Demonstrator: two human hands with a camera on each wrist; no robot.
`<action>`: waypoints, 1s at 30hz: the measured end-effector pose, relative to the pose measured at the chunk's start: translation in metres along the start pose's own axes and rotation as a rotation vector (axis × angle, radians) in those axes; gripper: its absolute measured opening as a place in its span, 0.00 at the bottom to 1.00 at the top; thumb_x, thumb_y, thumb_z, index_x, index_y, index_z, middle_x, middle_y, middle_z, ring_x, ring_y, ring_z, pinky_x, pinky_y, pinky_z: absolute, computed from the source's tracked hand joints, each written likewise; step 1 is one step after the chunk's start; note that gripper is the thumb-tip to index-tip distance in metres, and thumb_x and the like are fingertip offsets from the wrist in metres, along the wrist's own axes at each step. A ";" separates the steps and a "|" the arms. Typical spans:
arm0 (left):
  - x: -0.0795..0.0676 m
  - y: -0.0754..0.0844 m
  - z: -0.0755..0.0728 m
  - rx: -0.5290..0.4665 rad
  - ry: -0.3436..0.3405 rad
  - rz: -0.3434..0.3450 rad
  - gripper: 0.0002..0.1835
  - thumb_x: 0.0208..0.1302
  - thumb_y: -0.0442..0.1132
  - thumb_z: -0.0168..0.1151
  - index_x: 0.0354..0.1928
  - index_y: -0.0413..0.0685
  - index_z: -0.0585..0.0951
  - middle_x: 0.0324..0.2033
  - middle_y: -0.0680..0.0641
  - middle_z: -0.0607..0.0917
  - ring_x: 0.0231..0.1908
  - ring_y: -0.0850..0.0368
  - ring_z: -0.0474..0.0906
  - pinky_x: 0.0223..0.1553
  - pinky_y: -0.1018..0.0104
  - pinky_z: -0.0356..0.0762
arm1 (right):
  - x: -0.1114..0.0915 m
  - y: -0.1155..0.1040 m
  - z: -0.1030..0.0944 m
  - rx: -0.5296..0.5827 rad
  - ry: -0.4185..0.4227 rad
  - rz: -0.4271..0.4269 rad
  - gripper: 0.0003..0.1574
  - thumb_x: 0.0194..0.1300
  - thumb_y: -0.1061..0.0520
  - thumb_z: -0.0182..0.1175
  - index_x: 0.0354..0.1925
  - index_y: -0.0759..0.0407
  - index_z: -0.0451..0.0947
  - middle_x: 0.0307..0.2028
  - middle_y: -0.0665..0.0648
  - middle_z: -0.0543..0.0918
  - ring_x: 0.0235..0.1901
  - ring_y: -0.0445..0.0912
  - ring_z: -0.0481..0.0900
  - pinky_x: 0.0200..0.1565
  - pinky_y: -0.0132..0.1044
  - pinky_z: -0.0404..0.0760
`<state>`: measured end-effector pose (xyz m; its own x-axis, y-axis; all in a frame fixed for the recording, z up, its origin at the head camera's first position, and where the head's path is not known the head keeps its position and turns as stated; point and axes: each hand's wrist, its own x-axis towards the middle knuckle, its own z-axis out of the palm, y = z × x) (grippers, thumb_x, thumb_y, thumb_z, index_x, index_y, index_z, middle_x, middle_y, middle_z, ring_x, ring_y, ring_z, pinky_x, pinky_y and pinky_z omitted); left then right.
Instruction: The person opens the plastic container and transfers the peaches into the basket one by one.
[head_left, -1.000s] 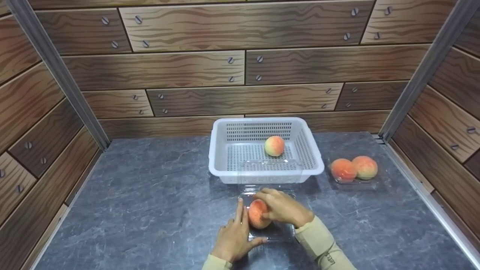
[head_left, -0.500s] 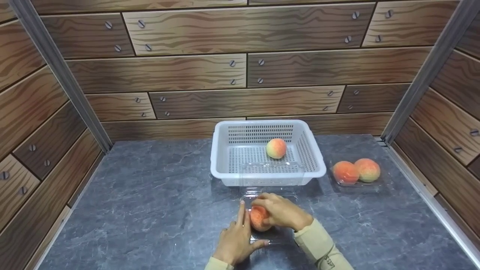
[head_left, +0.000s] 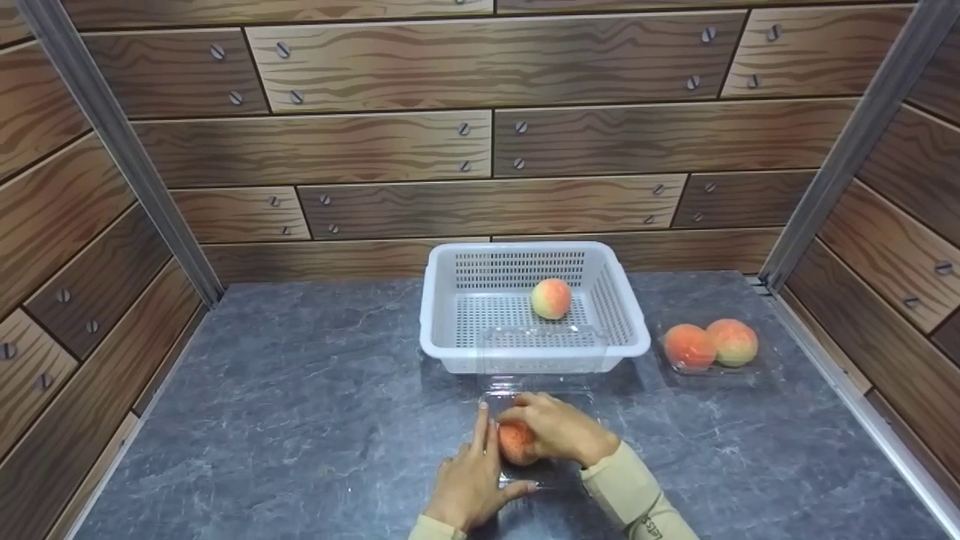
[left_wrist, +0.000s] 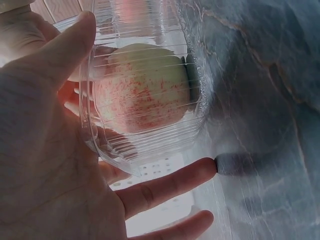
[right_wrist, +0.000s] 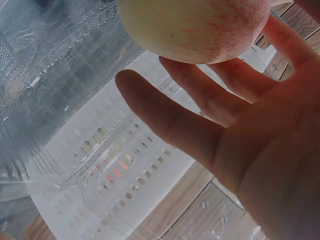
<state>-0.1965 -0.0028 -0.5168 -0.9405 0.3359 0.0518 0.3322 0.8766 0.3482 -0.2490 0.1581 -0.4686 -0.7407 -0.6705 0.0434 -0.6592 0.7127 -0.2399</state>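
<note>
Head view: the right hand (head_left: 561, 429) clasps a peach (head_left: 516, 445), fingers curled over its top and right side, inside a clear box (left_wrist: 160, 145) on a grey marbled table (head_left: 300, 397). Whether the fruit touches the bottom cannot be told. The left hand (head_left: 466, 484) steadies the near left side, its fingers straight, its thumb held apart along the near edge; the left wrist view shows the peach through the ribbed plastic wall. The box's lid (head_left: 541, 361) stands raised at the far side, in front of a white slotted basket (head_left: 433, 319), where a lone yellow-and-red peach (head_left: 551, 299) sits right of centre. To the right of the basket, near the table's edge, a second box (head_left: 724, 373) carries two peaches (head_left: 733, 343) side by side. Behind, a wall (head_left: 480, 67) bears a pattern of wooden planks and screws.
</note>
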 end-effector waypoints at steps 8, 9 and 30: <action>-0.001 0.000 0.000 0.038 0.027 0.011 0.56 0.46 0.74 0.50 0.66 0.34 0.57 0.69 0.41 0.48 0.47 0.41 0.74 0.37 0.47 0.75 | -0.002 0.002 -0.003 -0.037 0.000 0.014 0.29 0.38 0.62 0.69 0.45 0.55 0.80 0.39 0.58 0.77 0.37 0.52 0.76 0.40 0.47 0.77; -0.001 0.000 0.000 0.044 0.028 0.011 0.57 0.46 0.74 0.50 0.66 0.34 0.57 0.69 0.41 0.48 0.46 0.41 0.75 0.36 0.47 0.75 | -0.003 0.003 -0.004 -0.039 -0.005 0.021 0.28 0.37 0.62 0.68 0.44 0.55 0.81 0.38 0.57 0.77 0.37 0.52 0.76 0.40 0.47 0.77; -0.002 -0.001 0.000 0.066 0.011 0.015 0.53 0.47 0.74 0.49 0.65 0.39 0.62 0.69 0.40 0.46 0.47 0.39 0.74 0.38 0.46 0.74 | -0.021 0.013 -0.014 0.083 -0.069 0.179 0.27 0.34 0.72 0.63 0.40 0.60 0.81 0.46 0.61 0.79 0.54 0.63 0.68 0.53 0.57 0.67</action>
<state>-0.1949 -0.0041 -0.5169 -0.9361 0.3452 0.0673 0.3496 0.8926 0.2847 -0.2433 0.1840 -0.4594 -0.8323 -0.5495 -0.0728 -0.5031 0.8040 -0.3169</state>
